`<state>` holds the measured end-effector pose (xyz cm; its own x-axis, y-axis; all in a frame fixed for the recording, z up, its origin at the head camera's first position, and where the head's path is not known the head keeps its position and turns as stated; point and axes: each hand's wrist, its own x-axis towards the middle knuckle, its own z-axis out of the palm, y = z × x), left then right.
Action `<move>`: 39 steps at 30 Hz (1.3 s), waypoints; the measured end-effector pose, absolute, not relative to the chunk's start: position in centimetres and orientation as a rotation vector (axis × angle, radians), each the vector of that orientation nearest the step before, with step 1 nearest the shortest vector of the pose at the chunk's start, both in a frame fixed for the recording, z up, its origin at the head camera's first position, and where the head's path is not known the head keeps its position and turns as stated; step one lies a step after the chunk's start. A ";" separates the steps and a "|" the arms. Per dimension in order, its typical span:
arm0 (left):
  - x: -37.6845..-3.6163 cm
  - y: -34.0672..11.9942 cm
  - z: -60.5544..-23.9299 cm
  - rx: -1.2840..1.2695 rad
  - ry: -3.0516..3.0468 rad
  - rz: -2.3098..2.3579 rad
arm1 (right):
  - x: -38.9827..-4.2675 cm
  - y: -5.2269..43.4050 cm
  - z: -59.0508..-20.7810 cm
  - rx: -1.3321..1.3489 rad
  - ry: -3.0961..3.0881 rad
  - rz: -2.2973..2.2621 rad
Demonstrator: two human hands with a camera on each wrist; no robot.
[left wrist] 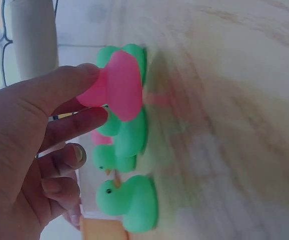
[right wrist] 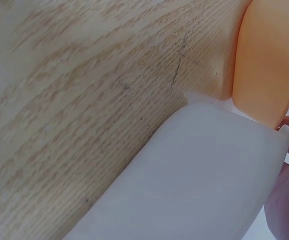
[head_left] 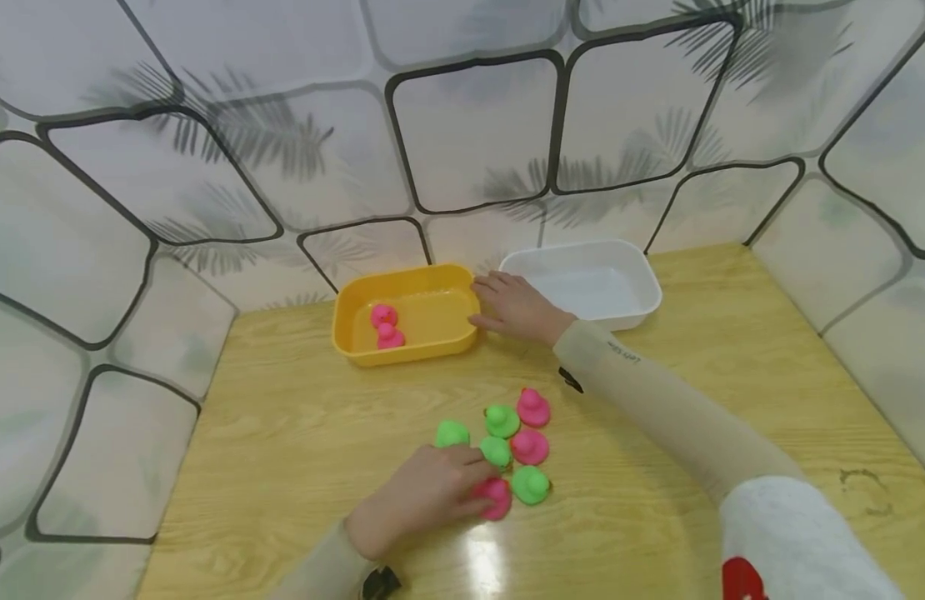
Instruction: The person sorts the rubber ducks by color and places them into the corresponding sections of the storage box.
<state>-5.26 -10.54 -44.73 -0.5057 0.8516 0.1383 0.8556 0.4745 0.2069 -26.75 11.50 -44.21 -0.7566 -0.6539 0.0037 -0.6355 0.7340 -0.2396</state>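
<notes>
the left hand [head_left: 425,492] is lying low on the counter [head_left: 282,433] at about 6 o'clock in the head view, its grip pinching a pink duck [head_left: 496,497] between thumb and fingertips; the left wrist view is showing that duck [left wrist: 115,86] caught at its head by the thumb [left wrist: 54,85] and a finger below it. the duck is sitting at the near edge of a small cluster, touching a green duck [head_left: 531,484] at its 3 o'clock, with another green one [head_left: 496,451] just beyond it at 12 o'clock. further up the cluster a pink duck [head_left: 529,447], a green duck [head_left: 502,421] and a pink duck [head_left: 533,407] are crowding together, and one more green duck [head_left: 452,433] is standing at 10 o'clock of the group, just above the left knuckles. the right hand [head_left: 517,306] is resting at 12 o'clock, between a yellow tub [head_left: 357,333] and a white tub [head_left: 642,287], its grip spread, straight fingers lying against the yellow tub's right rim and holding nothing. inside the yellow tub two pink ducks [head_left: 387,327] are sitting touching each other near its left side. the right wrist view is showing only the white tub's wall [right wrist: 184,180] meeting the yellow tub's corner [right wrist: 269,60] on the wood grain.
</notes>
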 end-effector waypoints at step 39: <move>-17.6 -14.7 -38.9 -1.190 -2.726 -0.563 | -26.8 11.1 -43.5 -1.032 2.844 -0.276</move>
<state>-17.64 -14.69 -38.88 -0.6854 0.6846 0.2480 0.7268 0.6230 0.2890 -26.76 11.14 -43.54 -0.7645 -0.6436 -0.0350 -0.6249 0.7535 -0.2044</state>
